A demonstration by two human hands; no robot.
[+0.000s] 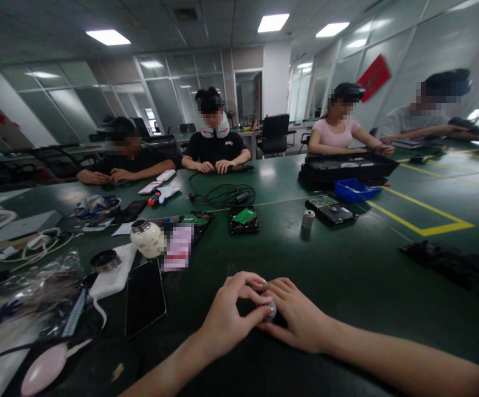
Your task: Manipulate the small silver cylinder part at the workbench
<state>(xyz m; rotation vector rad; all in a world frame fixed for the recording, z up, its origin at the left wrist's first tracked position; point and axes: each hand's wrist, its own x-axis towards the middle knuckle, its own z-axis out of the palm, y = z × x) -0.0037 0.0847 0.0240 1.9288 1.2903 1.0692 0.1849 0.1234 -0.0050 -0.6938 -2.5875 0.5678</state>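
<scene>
Close in front of me, my left hand [230, 313] and my right hand [296, 315] meet around a small silvery round metal piece [271, 310]. The left thumb and fingertips pinch its near side. My right fingers curl around its far side, and the right thumb lies below it. Much of the piece is hidden by the fingers, so its full shape does not show. Farther out on the green table [346, 270] stands a small silver metal cylinder [307, 219], apart from both hands.
To the left lie a dark tablet [145, 298], a cream jar [147, 239], a pink sheet [179, 247] and cables. Drives with green circuit boards [244, 219] lie ahead, near a coiled black cable [231, 194] and blue tray [357, 190]. Several people sit opposite.
</scene>
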